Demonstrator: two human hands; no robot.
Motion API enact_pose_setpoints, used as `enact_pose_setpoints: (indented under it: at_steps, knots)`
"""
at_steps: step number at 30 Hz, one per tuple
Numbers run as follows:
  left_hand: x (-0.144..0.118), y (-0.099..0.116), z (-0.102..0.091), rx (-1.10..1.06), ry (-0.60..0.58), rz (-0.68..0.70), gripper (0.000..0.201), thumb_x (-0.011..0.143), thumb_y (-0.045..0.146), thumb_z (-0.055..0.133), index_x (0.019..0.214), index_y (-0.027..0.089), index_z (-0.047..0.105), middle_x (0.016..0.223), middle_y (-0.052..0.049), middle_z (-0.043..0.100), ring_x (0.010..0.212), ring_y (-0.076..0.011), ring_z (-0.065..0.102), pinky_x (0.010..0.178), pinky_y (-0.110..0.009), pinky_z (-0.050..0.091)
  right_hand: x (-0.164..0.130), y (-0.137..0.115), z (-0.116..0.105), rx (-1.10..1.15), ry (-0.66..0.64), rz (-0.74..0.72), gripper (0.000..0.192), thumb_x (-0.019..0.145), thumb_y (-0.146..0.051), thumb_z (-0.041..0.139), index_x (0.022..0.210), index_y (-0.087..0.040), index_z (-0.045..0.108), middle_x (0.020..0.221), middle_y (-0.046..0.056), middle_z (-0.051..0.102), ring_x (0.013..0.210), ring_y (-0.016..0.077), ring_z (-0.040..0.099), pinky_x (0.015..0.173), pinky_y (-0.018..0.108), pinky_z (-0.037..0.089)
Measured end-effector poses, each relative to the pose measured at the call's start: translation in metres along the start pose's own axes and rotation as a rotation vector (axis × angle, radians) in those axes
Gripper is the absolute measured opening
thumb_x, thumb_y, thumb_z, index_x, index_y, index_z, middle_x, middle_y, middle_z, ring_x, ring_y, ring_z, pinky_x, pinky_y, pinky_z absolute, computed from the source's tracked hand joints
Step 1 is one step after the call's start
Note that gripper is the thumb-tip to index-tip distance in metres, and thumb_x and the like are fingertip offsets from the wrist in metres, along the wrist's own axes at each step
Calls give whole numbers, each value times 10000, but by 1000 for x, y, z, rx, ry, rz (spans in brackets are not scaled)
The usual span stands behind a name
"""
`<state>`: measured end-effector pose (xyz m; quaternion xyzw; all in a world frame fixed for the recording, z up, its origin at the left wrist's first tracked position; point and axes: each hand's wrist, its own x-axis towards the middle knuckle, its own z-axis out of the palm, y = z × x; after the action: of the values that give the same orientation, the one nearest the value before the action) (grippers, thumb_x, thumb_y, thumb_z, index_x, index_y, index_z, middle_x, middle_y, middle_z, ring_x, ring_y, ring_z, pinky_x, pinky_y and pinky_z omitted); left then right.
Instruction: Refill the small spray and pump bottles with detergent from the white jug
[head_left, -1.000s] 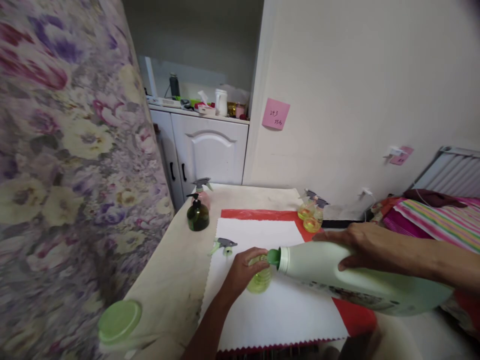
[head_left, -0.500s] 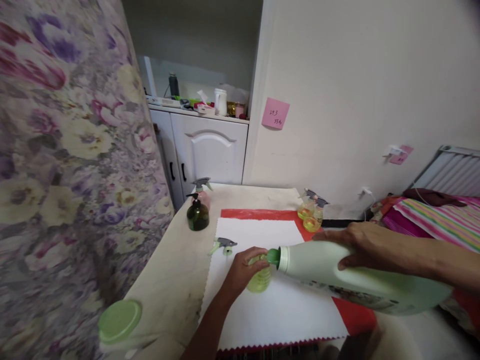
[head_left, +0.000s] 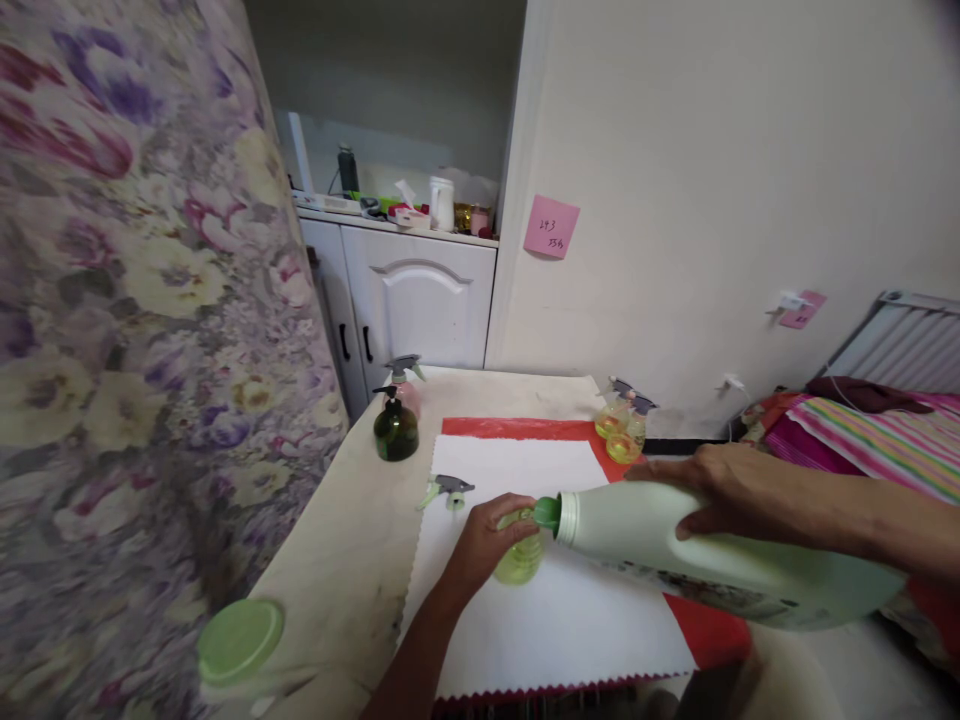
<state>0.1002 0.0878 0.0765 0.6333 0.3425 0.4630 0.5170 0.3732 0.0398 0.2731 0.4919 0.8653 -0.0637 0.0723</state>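
On the desk (head_left: 352,560): a white sheet (head_left: 525,620) is laid over a red sheet (head_left: 705,635), and both hands are seen above them.
Left hand (head_left: 484,545): wrapped around a small yellow-green bottle (head_left: 519,562), which is held upright on the white sheet with its neck uncapped.
Right hand (head_left: 724,487): laid over the top of a large pale green jug (head_left: 720,565), fingers closed on its body; the jug is tipped nearly level.
Jug spout (head_left: 547,513): a green nozzle, set right at the mouth of the small bottle.
Spray head (head_left: 448,490): a loose grey and green trigger, lying on the white sheet just beyond the left hand.
Far left of desk: a dark green pump bottle (head_left: 395,430) is stood in front of a pink spray bottle (head_left: 406,385).
Far right of desk: 2 yellow spray bottles (head_left: 621,425) are stood side by side near the wall.
Near left edge: a round green lid (head_left: 238,640) is seen.
Wall: a pink note (head_left: 551,228) is stuck on it.
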Motion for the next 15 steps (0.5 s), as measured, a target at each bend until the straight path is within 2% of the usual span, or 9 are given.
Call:
enact_pose_setpoints:
  at_steps: [7,15]
  knots:
    - [-1,-3,0,-7,2,-5,191,742,254,701,916,180,728,937,-50,706,924,-223,627,840,-299,454,1,5,3,10,21,-18,582,759,-264,680,1318,-322,528,892,39,745,749,251,695,625,314,485]
    - [1,-3,-1,-6,-4,0,197,747,254,698,928,181,725,940,-50,704,925,-218,625,838,-296,448,0,4,3,-5,26,-32,569,768,-250,683,1307,-343,528,938,41,749,819,274,703,655,325,487]
